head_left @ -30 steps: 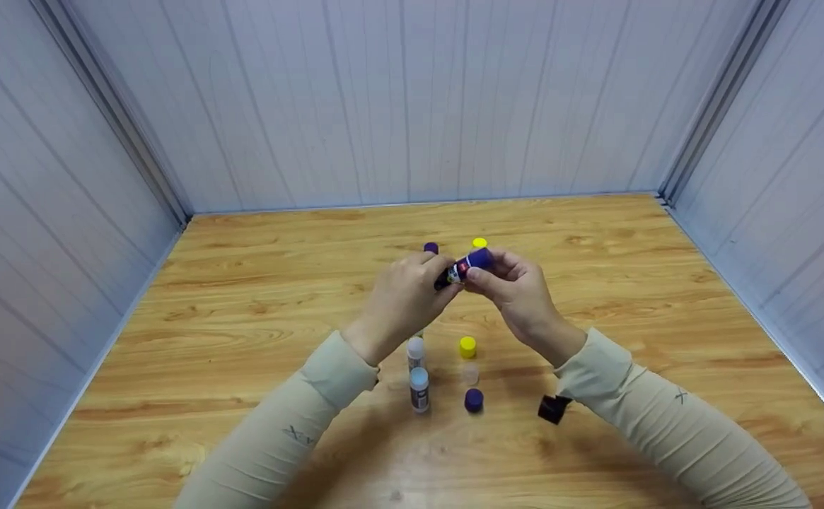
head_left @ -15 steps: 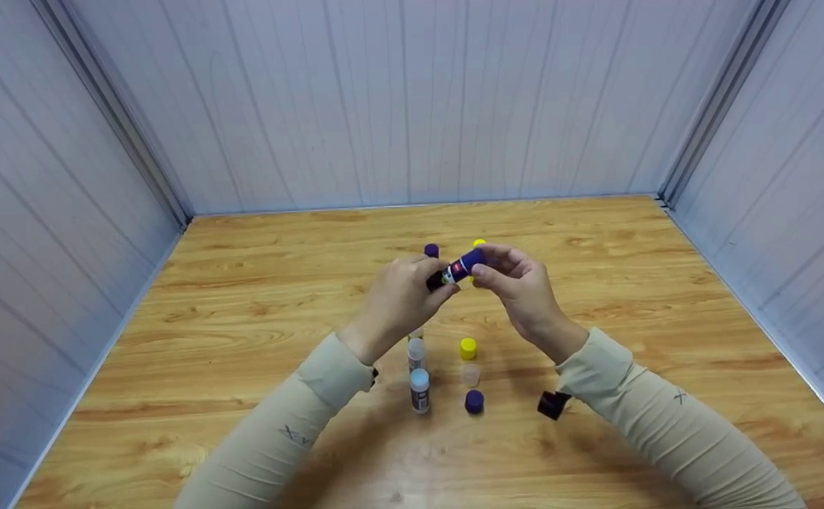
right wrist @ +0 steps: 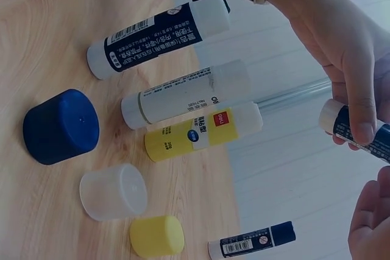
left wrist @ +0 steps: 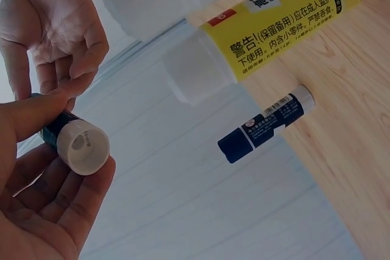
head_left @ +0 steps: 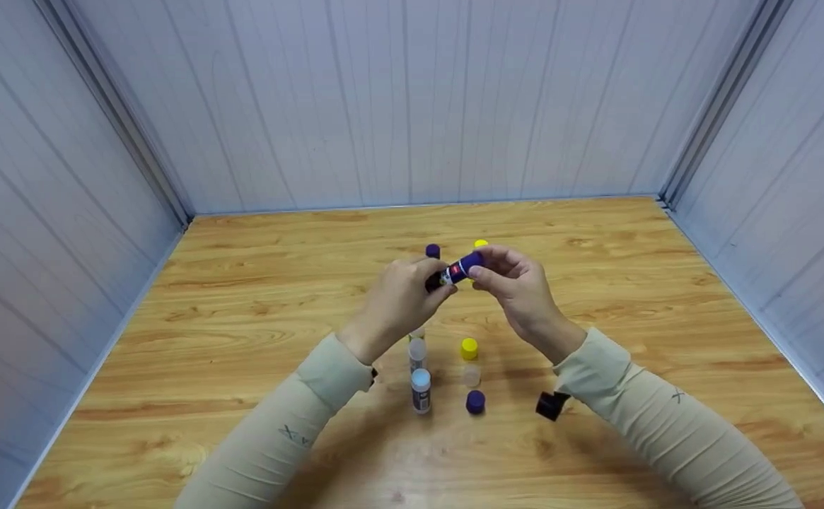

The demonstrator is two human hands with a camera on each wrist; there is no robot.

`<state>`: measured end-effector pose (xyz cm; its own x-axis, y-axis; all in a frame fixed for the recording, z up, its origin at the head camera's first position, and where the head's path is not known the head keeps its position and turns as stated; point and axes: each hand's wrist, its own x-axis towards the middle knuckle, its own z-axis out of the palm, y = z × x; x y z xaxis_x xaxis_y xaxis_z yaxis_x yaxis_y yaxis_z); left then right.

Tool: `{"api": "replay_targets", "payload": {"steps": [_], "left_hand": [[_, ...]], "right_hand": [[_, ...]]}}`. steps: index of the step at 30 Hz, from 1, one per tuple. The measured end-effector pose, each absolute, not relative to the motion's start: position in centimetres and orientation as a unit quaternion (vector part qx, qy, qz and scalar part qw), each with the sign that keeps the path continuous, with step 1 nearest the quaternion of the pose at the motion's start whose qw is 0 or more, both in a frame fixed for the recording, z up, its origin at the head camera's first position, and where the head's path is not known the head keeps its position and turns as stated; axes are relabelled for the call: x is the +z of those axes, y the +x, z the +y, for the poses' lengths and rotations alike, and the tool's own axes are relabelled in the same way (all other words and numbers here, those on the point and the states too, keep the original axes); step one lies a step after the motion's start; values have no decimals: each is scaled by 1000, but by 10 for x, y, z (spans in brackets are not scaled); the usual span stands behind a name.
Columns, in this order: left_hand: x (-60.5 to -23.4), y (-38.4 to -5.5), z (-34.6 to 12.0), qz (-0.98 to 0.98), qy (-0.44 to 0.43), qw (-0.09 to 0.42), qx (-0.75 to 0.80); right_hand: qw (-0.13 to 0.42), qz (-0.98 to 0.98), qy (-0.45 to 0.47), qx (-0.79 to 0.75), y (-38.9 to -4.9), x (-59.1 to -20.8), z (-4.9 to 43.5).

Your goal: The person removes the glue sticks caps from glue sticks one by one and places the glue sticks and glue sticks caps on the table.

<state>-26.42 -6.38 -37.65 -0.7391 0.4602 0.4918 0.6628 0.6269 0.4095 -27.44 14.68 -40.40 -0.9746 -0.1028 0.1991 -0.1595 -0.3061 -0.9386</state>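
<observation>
In the head view my left hand grips the dark body of a glue stick held tilted above the table. My right hand pinches its dark blue cap between thumb and fingers. The cap is on the stick. The left wrist view shows the stick's white base facing the camera, with my left fingers around the body. On the table stand a dark blue-labelled glue stick, a white one and a yellow one, all uncapped.
Right of the uncapped sticks lie a blue cap, a clear cap and a yellow cap. Farther back stands a small capped blue glue stick. A yellow-topped thing is partly behind my right hand. Panel walls enclose the table.
The held glue stick and its cap have shifted slightly left and turned a little. Both hands stay on it nearly in place. The things on the table have not moved.
</observation>
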Motion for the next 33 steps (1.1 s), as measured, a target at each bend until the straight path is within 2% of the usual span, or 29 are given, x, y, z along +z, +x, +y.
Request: {"api": "replay_targets", "payload": {"steps": [9, 17, 33], "left_hand": [[-374, -266, -70, -885, -321, 146, -303], [-384, -276, -89, -896, -272, 130, -325], [-389, -280, -96, -880, -261, 144, -371]], "right_hand": [[22, -582, 116, 804, -276, -401, 151], [95, -562, 103, 815, -285, -390, 174], [83, -694, 164, 696, -289, -401, 173]]}}
